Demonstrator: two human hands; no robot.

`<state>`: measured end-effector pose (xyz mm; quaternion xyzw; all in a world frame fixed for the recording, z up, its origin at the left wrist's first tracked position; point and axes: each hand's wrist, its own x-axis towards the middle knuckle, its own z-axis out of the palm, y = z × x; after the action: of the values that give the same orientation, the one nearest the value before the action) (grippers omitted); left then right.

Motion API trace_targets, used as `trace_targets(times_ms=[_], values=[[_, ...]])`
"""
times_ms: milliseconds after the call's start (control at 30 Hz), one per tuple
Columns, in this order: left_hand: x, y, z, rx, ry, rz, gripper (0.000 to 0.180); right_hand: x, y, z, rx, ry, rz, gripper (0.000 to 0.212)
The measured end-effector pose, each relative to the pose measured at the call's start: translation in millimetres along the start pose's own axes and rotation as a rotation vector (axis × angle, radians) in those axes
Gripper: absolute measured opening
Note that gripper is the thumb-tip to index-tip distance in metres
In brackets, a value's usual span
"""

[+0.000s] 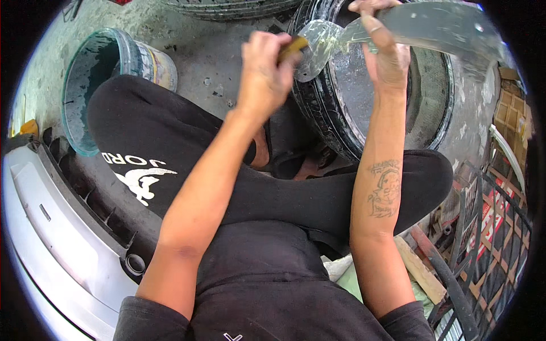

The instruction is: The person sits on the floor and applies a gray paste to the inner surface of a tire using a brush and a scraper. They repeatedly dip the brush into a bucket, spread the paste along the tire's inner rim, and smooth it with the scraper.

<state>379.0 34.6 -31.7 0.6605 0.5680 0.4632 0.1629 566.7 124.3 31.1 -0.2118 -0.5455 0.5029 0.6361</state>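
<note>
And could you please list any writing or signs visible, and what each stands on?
Black trousers: white lettering beside a white figure; legible, but I won't copy it.
Black shirt: white mark, partly cut off.
Right forearm tattoo: any lettering too small to read.
Bucket, red sheet: markings unreadable.

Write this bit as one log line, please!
left hand: grips yellowish block | right hand: holds see-through piece | front: tyre | left side: teal-rimmed bucket
</note>
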Motion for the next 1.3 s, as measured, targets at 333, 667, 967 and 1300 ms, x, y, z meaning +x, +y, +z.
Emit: trace_targets(times_ms=[333,667,967,1300], values=[[-6,9,26,0.023,-0.141,0.14,0.037,-5,-7,15,-0.174,-0.067,0.085,0.029],[8,-3,24,0.074,-0.053,0.185,0.032,-2,-20,27,-0.089,-0.026,0.26,0.031],[33,55,-63,-1.179,-0.252,-0.691,0.038,1,-37,20,-0.287,-0.05,0.056,0.021],[38,87,-83,-1.185,-0.294,-0.619,0.044,-1,-68,39,-0.417,-0.256,0.281,0.028]])
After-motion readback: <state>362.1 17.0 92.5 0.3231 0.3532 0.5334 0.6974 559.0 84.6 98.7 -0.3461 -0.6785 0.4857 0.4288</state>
